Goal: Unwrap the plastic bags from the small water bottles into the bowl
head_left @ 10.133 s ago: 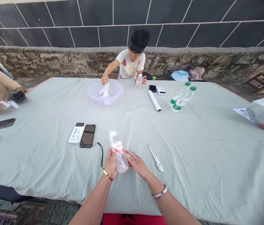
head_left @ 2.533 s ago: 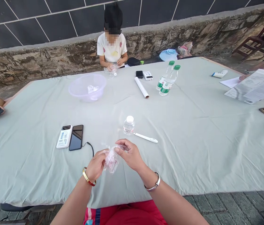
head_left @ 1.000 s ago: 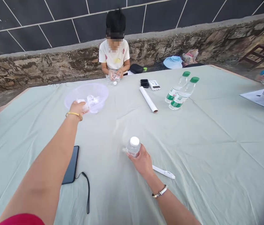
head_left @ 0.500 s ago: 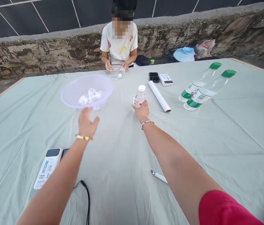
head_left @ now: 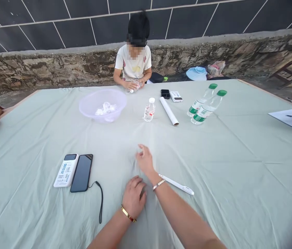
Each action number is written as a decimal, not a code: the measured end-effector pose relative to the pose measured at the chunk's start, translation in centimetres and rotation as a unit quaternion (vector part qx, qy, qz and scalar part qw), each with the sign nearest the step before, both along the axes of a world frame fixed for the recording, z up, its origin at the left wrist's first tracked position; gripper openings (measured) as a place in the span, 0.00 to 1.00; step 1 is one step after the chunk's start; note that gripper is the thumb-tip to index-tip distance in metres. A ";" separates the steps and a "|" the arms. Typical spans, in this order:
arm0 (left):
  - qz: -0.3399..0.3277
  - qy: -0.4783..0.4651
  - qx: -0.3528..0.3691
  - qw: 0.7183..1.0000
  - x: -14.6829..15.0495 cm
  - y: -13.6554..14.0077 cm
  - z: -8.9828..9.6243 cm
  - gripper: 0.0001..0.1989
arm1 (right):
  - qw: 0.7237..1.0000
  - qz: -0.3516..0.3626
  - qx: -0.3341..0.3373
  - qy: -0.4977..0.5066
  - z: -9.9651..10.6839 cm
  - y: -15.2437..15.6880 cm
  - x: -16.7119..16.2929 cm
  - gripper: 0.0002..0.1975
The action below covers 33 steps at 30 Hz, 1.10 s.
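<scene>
My left hand, with a gold bracelet, rests on the pale green tablecloth with its fingers loosely bent and nothing in them. Just ahead and to the right, my right hand hovers low over the cloth, its fingers apart and holding nothing. Close beside my right wrist lies a slim white utility knife. Farther off, a small clear bottle with a white cap stands upright, apart from both hands. To its left is a translucent lilac basin containing crumpled clear plastic.
A white power bank and a phone lie at left. A white roll and two green-capped bottles are at right. Opposite, a person handles a bottle. Papers lie at the right edge.
My right hand has let go of the small white-capped bottle and drawn back toward me. My left hand has moved from near the basin down and right to the cloth.
</scene>
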<state>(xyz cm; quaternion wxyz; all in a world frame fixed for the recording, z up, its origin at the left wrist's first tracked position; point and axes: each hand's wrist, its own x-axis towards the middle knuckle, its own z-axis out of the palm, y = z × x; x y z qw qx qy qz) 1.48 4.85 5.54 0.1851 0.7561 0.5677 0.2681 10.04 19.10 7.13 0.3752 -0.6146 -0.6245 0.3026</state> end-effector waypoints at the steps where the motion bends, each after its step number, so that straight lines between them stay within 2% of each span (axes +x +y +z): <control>1: -0.003 0.025 -0.015 1.000 -0.2 -0.9 0.0 0.18 | 0.999 0.034 -0.003 0.003 -0.3 -2.6 -0.4 0.21; 3: -0.007 0.078 -0.037 0.996 -0.6 -3.0 -0.2 0.22 | 0.996 0.081 -0.019 -0.002 -0.9 -7.3 -0.5 0.19; 5: -0.023 0.130 -0.035 0.991 -1.0 -5.0 -0.6 0.25 | 0.995 0.092 -0.021 -0.020 -1.4 -10.8 0.1 0.17; 9: -0.050 0.210 0.007 0.976 -1.4 -7.2 -1.2 0.27 | 0.990 0.121 0.015 -0.068 -1.8 -14.1 1.3 0.14; 17: -0.035 0.244 0.033 0.969 -1.3 -6.9 -1.6 0.28 | 0.984 0.100 0.007 -0.146 -1.5 -13.7 0.7 0.13; 26: -0.039 0.233 0.007 0.972 -1.2 -6.7 -1.3 0.28 | 0.981 0.091 -0.004 -0.171 -1.5 -13.7 0.6 0.13; 33: -0.036 0.241 0.015 0.970 -1.2 -6.8 -1.0 0.28 | 0.979 0.093 0.001 -0.183 -1.3 -13.6 0.6 0.12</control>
